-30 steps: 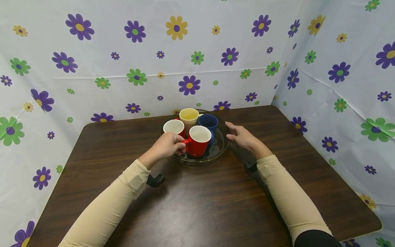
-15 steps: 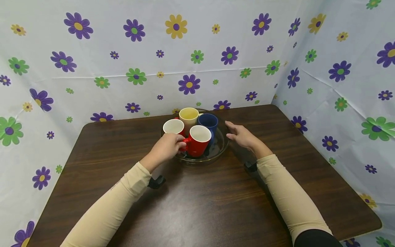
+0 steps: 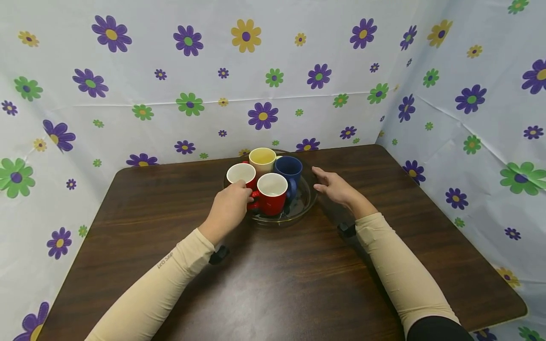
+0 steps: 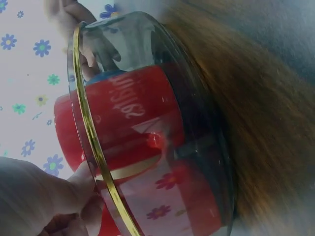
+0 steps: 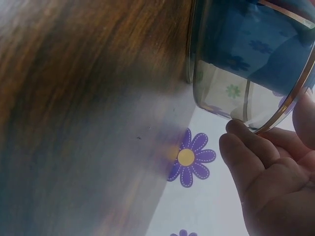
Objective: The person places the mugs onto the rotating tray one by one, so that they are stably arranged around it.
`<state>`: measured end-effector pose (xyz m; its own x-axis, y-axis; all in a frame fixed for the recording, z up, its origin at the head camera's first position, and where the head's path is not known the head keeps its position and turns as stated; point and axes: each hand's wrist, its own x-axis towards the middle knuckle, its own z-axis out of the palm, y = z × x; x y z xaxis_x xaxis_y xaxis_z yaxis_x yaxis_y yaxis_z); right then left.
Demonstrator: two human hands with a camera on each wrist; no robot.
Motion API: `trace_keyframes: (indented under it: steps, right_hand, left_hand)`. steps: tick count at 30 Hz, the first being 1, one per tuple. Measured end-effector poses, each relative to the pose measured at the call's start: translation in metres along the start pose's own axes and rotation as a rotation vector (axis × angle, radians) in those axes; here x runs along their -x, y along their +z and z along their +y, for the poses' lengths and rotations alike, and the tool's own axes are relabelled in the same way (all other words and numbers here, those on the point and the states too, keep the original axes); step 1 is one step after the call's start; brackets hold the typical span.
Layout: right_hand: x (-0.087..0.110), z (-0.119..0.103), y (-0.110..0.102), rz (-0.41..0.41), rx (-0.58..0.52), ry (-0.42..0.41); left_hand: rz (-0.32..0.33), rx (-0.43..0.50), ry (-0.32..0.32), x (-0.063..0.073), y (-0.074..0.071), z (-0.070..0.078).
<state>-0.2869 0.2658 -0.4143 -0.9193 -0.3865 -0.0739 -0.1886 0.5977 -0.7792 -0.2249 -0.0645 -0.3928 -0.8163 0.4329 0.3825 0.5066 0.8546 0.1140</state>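
A round clear glass bowl with a gold rim holds several mugs. At its front stands a red mug with a white inside, and my left hand pinches its handle. In the left wrist view, white lettering shows on this mug through the glass. Close behind my left fingers is a second red mug. A yellow mug sits at the back, with a blue mug to its right. My right hand rests relaxed fingers against the bowl's right side, thumb near the rim.
The bowl stands on a dark wood-grain table, toward its back edge. A white cloth with flower prints hangs behind the table and along its right side.
The front red mug has gone from tilted to more upright and turned slightly left, with my left hand on its handle. The right hand has stayed at the bowl.
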Motion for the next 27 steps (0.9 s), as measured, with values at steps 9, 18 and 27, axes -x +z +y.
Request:
trace_keyframes:
  steps: [9, 18, 27]
  right_hand:
    - [-0.0023, -0.0002, 0.0006, -0.007, -0.009, 0.003]
    - [-0.0053, -0.0003, -0.0002, -0.015, -0.008, 0.006]
    - [-0.0045, -0.0018, -0.0028, -0.012, 0.026, -0.013]
  left_hand:
    - [0.075, -0.050, 0.068, 0.0019, 0.0071, 0.0000]
    - [0.094, -0.072, 0.095, 0.0008, 0.0107, 0.0008]
    - [0.086, -0.064, 0.067, -0.0011, 0.0089, 0.0057]
